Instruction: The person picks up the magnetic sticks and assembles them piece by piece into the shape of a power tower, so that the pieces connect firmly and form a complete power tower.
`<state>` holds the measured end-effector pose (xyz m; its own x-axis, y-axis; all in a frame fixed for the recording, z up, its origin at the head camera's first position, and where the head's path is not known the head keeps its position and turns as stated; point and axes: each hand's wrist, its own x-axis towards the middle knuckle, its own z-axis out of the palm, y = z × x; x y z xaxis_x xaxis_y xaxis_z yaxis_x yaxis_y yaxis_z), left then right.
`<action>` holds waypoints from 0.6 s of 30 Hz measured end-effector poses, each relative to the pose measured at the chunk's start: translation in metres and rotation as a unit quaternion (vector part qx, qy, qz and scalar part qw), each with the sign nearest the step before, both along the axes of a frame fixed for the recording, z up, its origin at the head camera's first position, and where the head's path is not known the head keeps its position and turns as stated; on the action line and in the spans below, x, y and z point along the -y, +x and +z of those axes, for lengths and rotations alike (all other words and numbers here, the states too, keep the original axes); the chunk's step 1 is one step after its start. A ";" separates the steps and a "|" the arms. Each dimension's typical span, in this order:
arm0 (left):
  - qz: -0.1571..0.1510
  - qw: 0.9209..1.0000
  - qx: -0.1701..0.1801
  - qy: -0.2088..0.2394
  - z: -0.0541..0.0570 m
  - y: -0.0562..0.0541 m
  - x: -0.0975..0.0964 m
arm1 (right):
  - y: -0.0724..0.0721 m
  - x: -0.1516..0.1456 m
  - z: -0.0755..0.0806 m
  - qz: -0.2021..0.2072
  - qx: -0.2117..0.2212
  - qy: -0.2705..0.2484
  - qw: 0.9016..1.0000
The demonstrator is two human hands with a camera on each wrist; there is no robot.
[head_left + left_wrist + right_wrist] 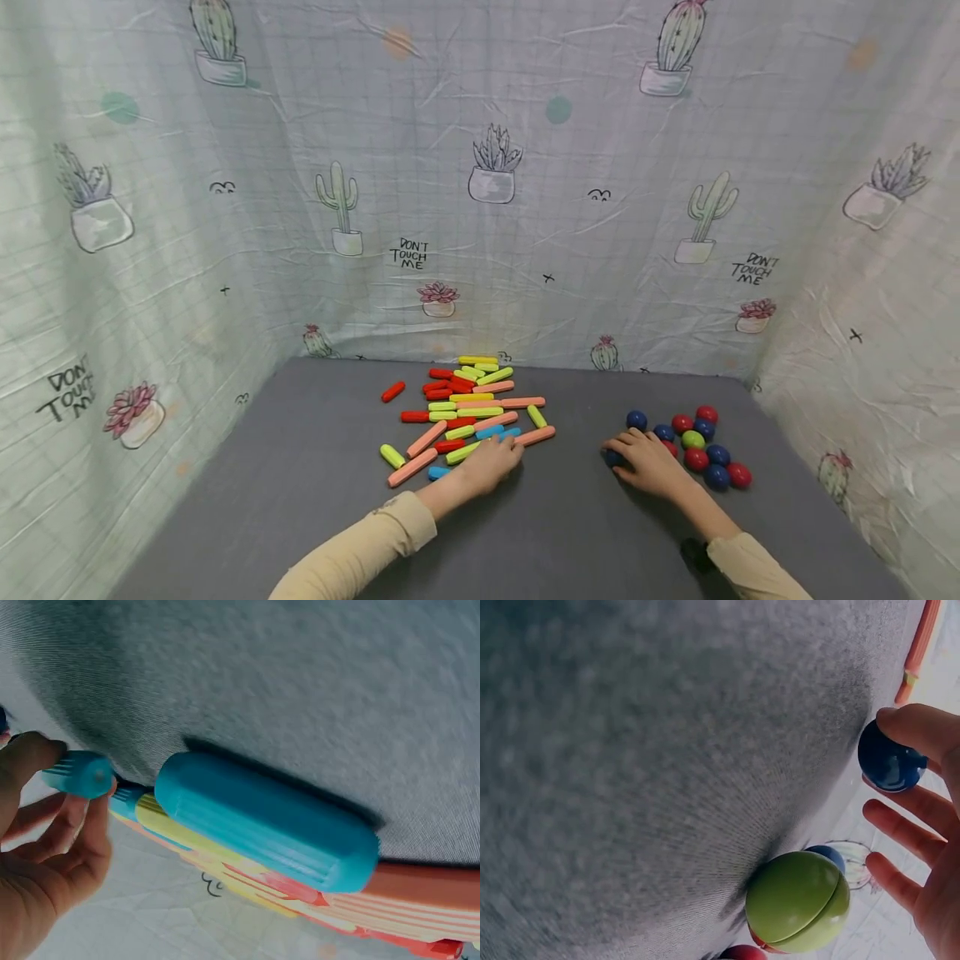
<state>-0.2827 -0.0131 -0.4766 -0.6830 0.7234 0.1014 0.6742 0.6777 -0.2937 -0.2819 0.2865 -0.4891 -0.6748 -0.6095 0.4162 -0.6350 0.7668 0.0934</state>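
My left hand (491,465) is at the near right edge of the pile of colored sticks. In the left wrist view its thumb and fingers pinch a short blue ridged stick (79,774) by its sides. Close to that hand, a larger-looking blue stick (266,821) lies on the grey cloth beside a salmon stick (431,885). My right hand (648,462) is at the left side of a group of balls. Between thumb and fingers it holds a dark blue ball (891,757), with the other fingers spread. A green ball (799,900) sits below that hand in the right wrist view.
Red sticks (415,417), yellow-green sticks (480,412) and salmon sticks (412,467) lie loosely together. Several red balls (739,476) and blue balls (717,477) are at the right. A cactus-print curtain (480,275) encloses the grey table (300,467) at the back and sides.
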 end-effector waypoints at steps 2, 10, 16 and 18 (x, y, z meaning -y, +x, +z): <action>0.001 0.999 0.020 0.031 0.002 0.001 -0.002 | 0.001 0.002 0.001 -0.005 0.015 -0.008 1.000; -0.038 0.990 0.040 0.131 0.001 0.003 -0.009 | 0.011 0.022 0.013 -0.008 0.035 -0.060 0.998; -0.055 0.991 -0.014 0.125 -0.006 0.005 -0.014 | 0.019 0.046 0.021 0.006 0.091 -0.093 0.991; -0.056 0.991 -0.029 0.115 -0.006 0.006 -0.016 | 0.021 0.053 0.023 0.013 0.107 -0.101 0.989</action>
<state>-0.2769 0.0026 -0.4827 -0.5884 0.7474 0.3084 0.7352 0.6533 -0.1806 -0.2609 0.2336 -0.4659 -0.7463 -0.5462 0.3804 -0.6429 0.7397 -0.1991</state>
